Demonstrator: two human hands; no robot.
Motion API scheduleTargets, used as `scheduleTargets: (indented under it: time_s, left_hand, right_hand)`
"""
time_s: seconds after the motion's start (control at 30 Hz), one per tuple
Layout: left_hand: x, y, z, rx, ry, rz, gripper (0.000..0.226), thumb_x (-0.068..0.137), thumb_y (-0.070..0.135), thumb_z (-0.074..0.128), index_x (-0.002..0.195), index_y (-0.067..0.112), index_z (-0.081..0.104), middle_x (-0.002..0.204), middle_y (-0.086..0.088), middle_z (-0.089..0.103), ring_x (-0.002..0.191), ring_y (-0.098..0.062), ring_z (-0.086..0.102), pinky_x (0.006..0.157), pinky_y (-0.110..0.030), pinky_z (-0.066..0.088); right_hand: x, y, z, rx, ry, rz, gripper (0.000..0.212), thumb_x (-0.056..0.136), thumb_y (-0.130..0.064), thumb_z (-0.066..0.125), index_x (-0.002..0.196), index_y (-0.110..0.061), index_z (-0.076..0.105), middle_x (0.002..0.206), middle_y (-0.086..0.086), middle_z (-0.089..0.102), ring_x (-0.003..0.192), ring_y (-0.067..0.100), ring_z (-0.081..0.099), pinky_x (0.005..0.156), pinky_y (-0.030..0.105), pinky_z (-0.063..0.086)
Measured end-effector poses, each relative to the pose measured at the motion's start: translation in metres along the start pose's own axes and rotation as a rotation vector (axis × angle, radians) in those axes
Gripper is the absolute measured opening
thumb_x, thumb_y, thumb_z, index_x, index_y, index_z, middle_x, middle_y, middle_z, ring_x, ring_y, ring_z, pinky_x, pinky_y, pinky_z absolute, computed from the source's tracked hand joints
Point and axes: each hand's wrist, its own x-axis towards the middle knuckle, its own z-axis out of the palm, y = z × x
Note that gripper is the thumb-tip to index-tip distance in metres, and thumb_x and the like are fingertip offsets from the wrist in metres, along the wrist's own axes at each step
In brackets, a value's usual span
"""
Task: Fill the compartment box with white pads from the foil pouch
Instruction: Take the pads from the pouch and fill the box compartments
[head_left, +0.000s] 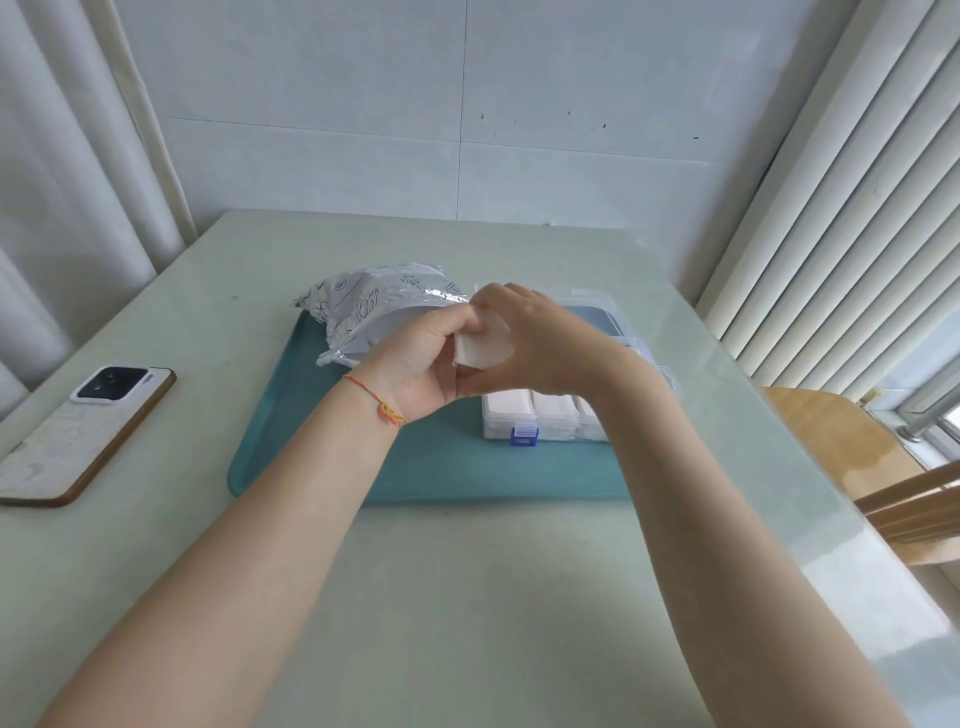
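A small stack of white pads (485, 347) is held between my two hands above the teal tray (441, 467). My left hand (415, 364) grips its left edge and my right hand (540, 343) curls over its top and right side. Just behind my left hand lies the crumpled foil pouch (363, 306), its mouth facing right. The clear compartment box (535, 415) sits on the tray under my right wrist, its near compartments packed with white pads. Its lid (597, 312) lies open at the back.
A phone (78, 431) lies face down on the table at the left. A wooden chair (857, 467) stands off the table's right edge. Curtains hang at the left, window blinds at the right, and a tiled wall is behind.
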Motion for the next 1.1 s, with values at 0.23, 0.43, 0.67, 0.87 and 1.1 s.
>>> scheduleTargets:
  time_s: [0.23,0.43,0.67,0.87,1.1]
  left_hand:
    - [0.003,-0.011,0.008,-0.089,0.038,-0.019,0.017,0.088,0.007,0.048,0.083,0.017,0.060,0.074,0.000,0.056,0.064,-0.010,0.056,0.065,-0.023,0.045]
    - [0.002,-0.011,0.008,-0.123,-0.016,-0.018,0.019,0.087,0.003,0.046,0.087,0.015,0.061,0.076,-0.001,0.060,0.065,-0.012,0.061,0.061,-0.023,0.049]
    - [0.005,-0.011,0.005,-0.084,0.021,-0.018,0.011,0.090,0.010,0.056,0.093,0.020,0.060,0.067,0.005,0.050,0.053,-0.006,0.047,0.050,-0.016,0.039]
    - [0.010,-0.015,0.000,-0.137,-0.077,-0.042,0.012,0.080,0.010,0.065,0.088,0.018,0.063,0.080,0.000,0.054,0.076,-0.012,0.052,0.066,-0.025,0.049]
    - [0.010,-0.015,0.009,-0.187,-0.014,-0.043,0.014,0.082,0.006,0.057,0.089,0.017,0.063,0.081,0.001,0.060,0.076,-0.012,0.059,0.058,-0.021,0.051]
  right_hand:
    - [-0.002,-0.004,0.000,0.061,-0.048,-0.013,0.085,0.055,-0.055,0.084,0.126,-0.033,0.044,0.116,-0.010,0.050,0.109,0.015,0.046,0.097,0.042,0.042]
    - [-0.002,-0.002,0.001,0.048,-0.052,-0.012,0.069,0.058,-0.051,0.079,0.115,-0.027,0.050,0.107,-0.009,0.052,0.105,0.018,0.049,0.095,0.044,0.045]
    - [-0.001,0.001,0.001,0.055,-0.066,-0.002,0.082,0.051,-0.061,0.079,0.122,-0.033,0.047,0.113,-0.013,0.052,0.111,0.015,0.047,0.100,0.043,0.041]
    - [-0.001,-0.002,0.000,0.049,-0.018,-0.013,0.074,0.055,-0.059,0.081,0.118,-0.033,0.051,0.106,-0.011,0.051,0.105,0.014,0.047,0.097,0.041,0.042]
    - [-0.005,-0.007,0.000,-0.003,0.003,-0.041,0.060,0.064,-0.050,0.081,0.113,-0.029,0.053,0.103,-0.009,0.051,0.101,0.015,0.046,0.094,0.039,0.044]
